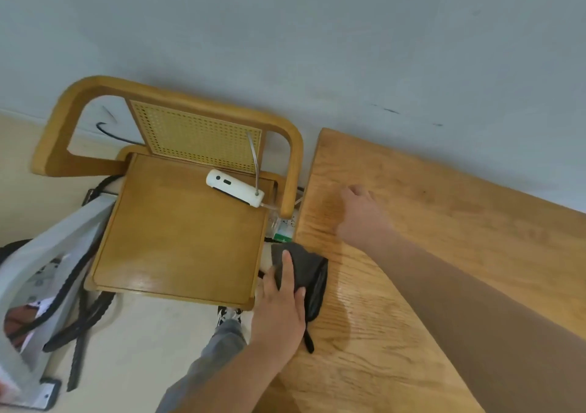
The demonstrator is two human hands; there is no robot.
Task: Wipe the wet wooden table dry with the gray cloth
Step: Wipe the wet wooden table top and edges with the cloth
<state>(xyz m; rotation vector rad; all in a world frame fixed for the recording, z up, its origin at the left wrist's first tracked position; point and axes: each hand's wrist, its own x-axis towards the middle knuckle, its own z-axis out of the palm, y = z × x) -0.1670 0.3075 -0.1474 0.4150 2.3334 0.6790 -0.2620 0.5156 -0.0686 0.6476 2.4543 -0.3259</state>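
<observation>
I see my left hand (282, 298) lying palm down on the gray cloth (304, 273), fingers spread flat and pressing it rather than clenching it. The one cloth is bunched at the left edge of the wooden table (444, 254), partly hanging over that edge. My right hand (361, 216) reaches farther along the same edge toward the far left corner, arm stretched across the tabletop, fingers curled loosely; whether they pinch anything I cannot tell. A glossy wet patch shows on the wood near the cloth. Beside the table stands one wooden chair (177, 222), with one white device (234, 187) on its seat.
</observation>
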